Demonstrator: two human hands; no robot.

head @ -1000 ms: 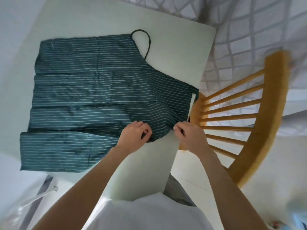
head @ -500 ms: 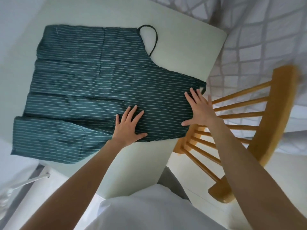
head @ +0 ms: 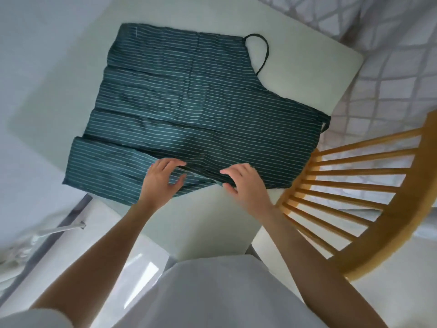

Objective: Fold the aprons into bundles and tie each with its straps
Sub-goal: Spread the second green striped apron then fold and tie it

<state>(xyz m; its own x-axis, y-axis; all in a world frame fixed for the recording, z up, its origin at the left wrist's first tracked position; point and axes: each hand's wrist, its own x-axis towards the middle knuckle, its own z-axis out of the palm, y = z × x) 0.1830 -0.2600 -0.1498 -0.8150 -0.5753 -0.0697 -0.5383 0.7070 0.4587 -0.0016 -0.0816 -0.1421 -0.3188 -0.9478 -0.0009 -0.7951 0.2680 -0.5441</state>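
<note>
The apron [head: 201, 110] is thin, creased, striped cloth; under it the counter [head: 307, 58] looks smooth and matt; beside the counter, the chair [head: 390, 233] is smooth, lightly glossy wood.

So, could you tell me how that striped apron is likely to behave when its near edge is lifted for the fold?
The striped apron will probably flop and drape: it lies flat with soft creases across it. It looks thin, so likely light. It may slide on the smooth white table, since only the left hand and right hand touch it, at its near edge.
</note>
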